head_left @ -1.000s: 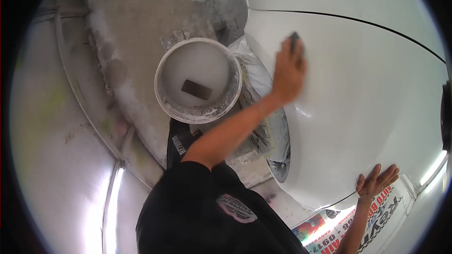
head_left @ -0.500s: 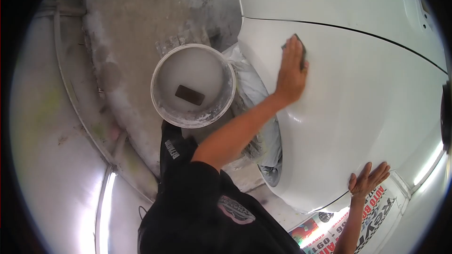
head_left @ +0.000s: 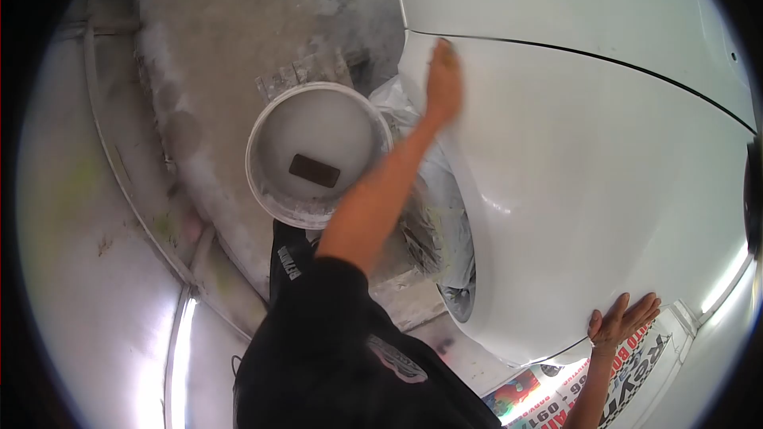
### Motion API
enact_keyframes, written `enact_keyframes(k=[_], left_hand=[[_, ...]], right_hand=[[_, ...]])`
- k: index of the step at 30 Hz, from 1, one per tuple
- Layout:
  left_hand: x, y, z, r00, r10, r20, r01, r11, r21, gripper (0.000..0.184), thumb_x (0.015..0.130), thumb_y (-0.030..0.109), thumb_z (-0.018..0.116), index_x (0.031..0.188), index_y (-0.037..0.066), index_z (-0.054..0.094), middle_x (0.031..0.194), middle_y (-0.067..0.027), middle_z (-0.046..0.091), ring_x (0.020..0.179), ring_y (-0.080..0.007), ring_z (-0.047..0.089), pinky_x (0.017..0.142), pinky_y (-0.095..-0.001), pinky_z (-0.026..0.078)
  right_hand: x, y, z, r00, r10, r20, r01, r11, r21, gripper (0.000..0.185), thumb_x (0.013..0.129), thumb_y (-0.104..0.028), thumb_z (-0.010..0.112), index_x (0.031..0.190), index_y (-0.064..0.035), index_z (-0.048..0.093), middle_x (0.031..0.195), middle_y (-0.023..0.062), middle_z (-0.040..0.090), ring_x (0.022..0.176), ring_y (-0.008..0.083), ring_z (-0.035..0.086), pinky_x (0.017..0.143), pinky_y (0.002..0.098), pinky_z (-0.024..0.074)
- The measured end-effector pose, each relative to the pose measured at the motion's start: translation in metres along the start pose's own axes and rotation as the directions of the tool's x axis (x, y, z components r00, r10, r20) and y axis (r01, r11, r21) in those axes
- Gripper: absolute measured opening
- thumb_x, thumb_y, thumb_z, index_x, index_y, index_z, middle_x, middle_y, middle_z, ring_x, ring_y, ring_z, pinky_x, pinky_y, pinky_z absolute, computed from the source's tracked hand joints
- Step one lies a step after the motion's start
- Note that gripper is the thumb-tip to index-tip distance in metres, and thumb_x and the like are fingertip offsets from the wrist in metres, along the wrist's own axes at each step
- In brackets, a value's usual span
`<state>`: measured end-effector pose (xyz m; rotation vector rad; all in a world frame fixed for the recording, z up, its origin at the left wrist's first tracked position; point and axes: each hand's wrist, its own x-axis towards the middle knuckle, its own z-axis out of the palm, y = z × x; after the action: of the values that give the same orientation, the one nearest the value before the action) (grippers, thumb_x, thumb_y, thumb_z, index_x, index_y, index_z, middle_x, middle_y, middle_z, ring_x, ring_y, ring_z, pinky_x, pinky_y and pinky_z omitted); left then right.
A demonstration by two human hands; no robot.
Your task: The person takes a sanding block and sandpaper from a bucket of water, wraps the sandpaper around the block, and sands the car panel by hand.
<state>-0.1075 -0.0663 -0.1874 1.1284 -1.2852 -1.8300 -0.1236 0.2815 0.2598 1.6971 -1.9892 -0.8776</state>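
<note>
My left hand (head_left: pixel 445 83) is closed and slightly blurred at the upper left of a white car body panel (head_left: pixel 548 167), just below the dark seam with the adjoining panel. A dark piece of sandpaper, plain a moment ago, is now almost wholly hidden by the fingers. Lower right, my right hand (head_left: pixel 620 322) lies flat on the panel's edge, fingers spread and holding nothing. Left of my left forearm stands a round bucket (head_left: pixel 253 151) of cloudy liquid. A dark rectangular block (head_left: pixel 314 171) shows inside it.
Plastic sheeting (head_left: pixel 445 230) covers the wheel arch beside the panel. A printed banner (head_left: pixel 556 397) lies beyond my right forearm. Stained concrete floor (head_left: pixel 222 16) stretches behind the bucket. A pale wall (head_left: pixel 71 191) with a lit tube (head_left: pixel 180 357) runs along the left.
My left hand has swept left and up across the panel towards the seam, turning so the sandpaper is mostly hidden. My right hand stays on the panel; the view has shifted slightly.
</note>
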Motion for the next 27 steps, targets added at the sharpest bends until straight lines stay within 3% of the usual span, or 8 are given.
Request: enact_keyframes(k=[2,9,11,12,13,17,20,27], left_hand=[[0.069,-0.020,-0.026,0.931,-0.314,0.185,0.291,0.946,0.139,0.059,0.110,0.038,0.030,0.142,-0.007,0.050,0.140,-0.0347,0.054,0.133,-0.0466,0.052,0.114,-0.0461,0.040],[-0.060,0.033,-0.022,0.980,0.147,0.134,-0.160,0.983,0.090,0.056,0.109,0.027,0.043,0.154,-0.005,0.035,0.161,-0.0258,0.035,0.152,-0.0373,0.030,0.126,-0.0421,0.022],[0.005,-0.038,-0.018,1.000,-0.013,-0.002,0.013,0.971,0.241,0.057,0.111,0.035,0.032,0.151,-0.004,0.041,0.149,-0.0284,0.051,0.140,-0.0365,0.050,0.118,-0.0423,0.037],[0.057,-0.078,-0.029,0.960,-0.250,0.130,0.186,0.909,0.373,0.055,0.109,0.036,0.037,0.137,-0.008,0.054,0.130,-0.0278,0.065,0.121,-0.0367,0.064,0.106,-0.0441,0.045],[0.088,-0.075,-0.038,0.889,-0.442,0.116,0.439,0.897,0.054,0.055,0.106,0.038,0.042,0.122,-0.011,0.062,0.111,-0.0304,0.070,0.102,-0.0399,0.068,0.094,-0.0465,0.049],[0.075,-0.059,-0.023,0.938,-0.348,0.006,0.338,0.915,0.221,0.051,0.107,0.033,0.041,0.131,-0.010,0.055,0.125,-0.0340,0.064,0.115,-0.0489,0.062,0.099,-0.0496,0.048],[-0.006,0.001,-0.021,1.000,-0.008,0.016,0.005,0.986,0.169,0.052,0.108,0.031,0.041,0.149,-0.003,0.044,0.145,-0.0307,0.053,0.133,-0.0452,0.053,0.114,-0.0432,0.041],[0.095,-0.035,-0.031,0.903,-0.427,0.053,0.409,0.890,0.202,0.049,0.107,0.033,0.040,0.134,-0.006,0.055,0.113,-0.0326,0.068,0.111,-0.0480,0.064,0.095,-0.0500,0.049]], right_hand=[[0.004,0.000,0.002,1.000,0.003,0.002,-0.003,1.000,-0.017,0.069,0.106,-0.056,0.032,0.163,-0.0179,0.028,0.168,0.0290,0.015,0.156,0.0477,0.013,0.124,0.0633,0.0073],[0.004,0.000,-0.003,0.999,0.005,0.046,-0.005,1.000,-0.006,0.071,0.105,-0.058,0.031,0.164,-0.0180,0.024,0.168,0.0286,0.011,0.156,0.0478,0.010,0.123,0.0647,0.0060],[-0.001,0.003,-0.002,0.998,0.000,0.062,0.000,1.000,-0.008,0.072,0.105,-0.058,0.031,0.164,-0.0173,0.024,0.169,0.0289,0.010,0.156,0.0482,0.009,0.123,0.0656,0.0060],[-0.002,0.002,-0.005,0.998,0.002,0.067,-0.001,1.000,-0.002,0.072,0.105,-0.058,0.032,0.164,-0.0172,0.024,0.168,0.0291,0.010,0.156,0.0484,0.009,0.123,0.0658,0.0061],[0.001,0.003,-0.003,0.998,0.002,0.062,-0.002,1.000,0.000,0.072,0.105,-0.058,0.032,0.164,-0.0172,0.024,0.168,0.0293,0.009,0.156,0.0486,0.008,0.123,0.0659,0.0061],[0.003,0.003,-0.003,0.998,0.001,0.064,-0.002,1.000,0.006,0.072,0.106,-0.059,0.030,0.164,-0.0178,0.023,0.168,0.0292,0.010,0.156,0.0490,0.008,0.122,0.0671,0.0071],[-0.004,0.007,-0.002,0.996,0.000,0.085,0.000,1.000,0.006,0.072,0.106,-0.060,0.029,0.165,-0.0183,0.022,0.168,0.0290,0.009,0.156,0.0492,0.007,0.121,0.0685,0.0077],[0.000,0.005,-0.003,0.997,0.001,0.080,-0.001,1.000,-0.001,0.073,0.105,-0.061,0.030,0.165,-0.0196,0.022,0.168,0.0293,0.007,0.155,0.0500,0.007,0.120,0.0706,0.0097]])
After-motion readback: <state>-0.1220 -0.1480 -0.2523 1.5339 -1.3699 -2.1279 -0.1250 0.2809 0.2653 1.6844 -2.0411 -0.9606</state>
